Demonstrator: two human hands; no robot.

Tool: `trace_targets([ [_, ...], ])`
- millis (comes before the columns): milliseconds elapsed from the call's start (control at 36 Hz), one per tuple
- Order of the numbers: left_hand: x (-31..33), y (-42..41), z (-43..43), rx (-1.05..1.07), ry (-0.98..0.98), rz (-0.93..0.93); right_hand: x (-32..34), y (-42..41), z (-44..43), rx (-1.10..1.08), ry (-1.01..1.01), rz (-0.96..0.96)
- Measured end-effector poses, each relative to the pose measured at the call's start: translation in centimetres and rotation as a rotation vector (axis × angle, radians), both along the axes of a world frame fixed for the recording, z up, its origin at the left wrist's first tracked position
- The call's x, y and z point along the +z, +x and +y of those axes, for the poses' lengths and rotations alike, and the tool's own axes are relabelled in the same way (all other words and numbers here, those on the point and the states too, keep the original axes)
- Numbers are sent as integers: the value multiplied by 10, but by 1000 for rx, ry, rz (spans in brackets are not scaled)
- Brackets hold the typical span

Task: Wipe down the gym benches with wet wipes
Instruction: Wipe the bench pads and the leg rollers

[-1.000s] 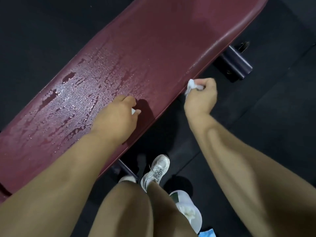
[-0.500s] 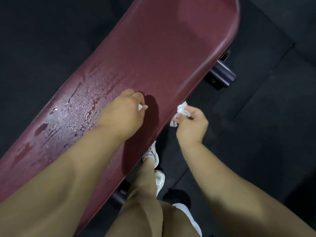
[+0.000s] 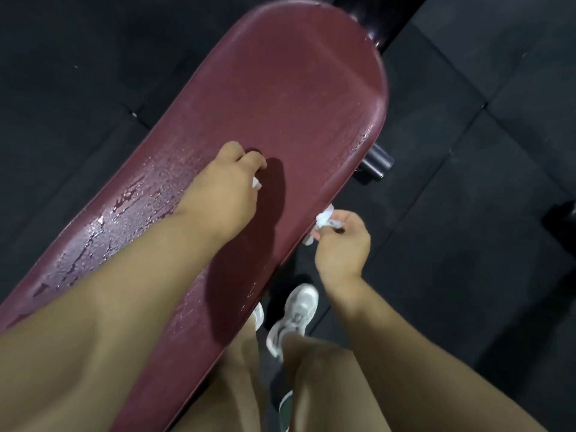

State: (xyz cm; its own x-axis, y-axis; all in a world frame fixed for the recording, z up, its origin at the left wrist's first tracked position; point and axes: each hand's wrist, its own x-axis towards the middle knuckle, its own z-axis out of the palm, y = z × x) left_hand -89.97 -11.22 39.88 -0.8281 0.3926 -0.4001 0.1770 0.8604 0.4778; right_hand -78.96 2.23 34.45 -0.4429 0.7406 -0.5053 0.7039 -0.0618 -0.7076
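The left hand (image 3: 226,190) was clenched on a small white wipe (image 3: 256,183) and pressed it on the top of the maroon bench pad (image 3: 280,98). The right hand (image 3: 341,244) pinched a second crumpled wipe (image 3: 324,219) against the pad's side edge. Behind the left hand the surface shone with droplets (image 3: 131,207); ahead of it the pad looked dry. To do this well, I think the strokes should overlap and continue forward to the rounded end.

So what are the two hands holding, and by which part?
Each holds a crumpled white wet wipe, bunched in the fingertips: the left hand presses its wipe on the maroon padded bench; the right hand holds its wipe at the bench's edge.
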Motion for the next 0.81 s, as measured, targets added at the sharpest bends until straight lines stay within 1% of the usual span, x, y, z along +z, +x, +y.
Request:
trace_targets([
  [111,-2,-8,10,54,102,-14,3,-55,47,-126,91,34],
  [194,-3,-15,20,133,161,-41,3,-93,85,-115,145,31],
  [278,-2,-23,31,188,136,-77,6,-114,101,-130,86,87],
  [389,0,-32,46,239,90,-44,8,-102,92,-107,-8,178],
  [444,1,-40,53,251,67,-25,4,-90,90,-76,-58,165],
  [500,3,-48,61,243,55,-23,-2,-87,96,-23,-42,110],
  [667,0,-70,83,241,21,13,-4,-124,127,55,-25,13],
  [722,-2,-75,90,237,6,36,5,-139,137,127,0,8],
  [806,-4,-82,95,222,-34,52,15,-167,151,271,94,36],
])
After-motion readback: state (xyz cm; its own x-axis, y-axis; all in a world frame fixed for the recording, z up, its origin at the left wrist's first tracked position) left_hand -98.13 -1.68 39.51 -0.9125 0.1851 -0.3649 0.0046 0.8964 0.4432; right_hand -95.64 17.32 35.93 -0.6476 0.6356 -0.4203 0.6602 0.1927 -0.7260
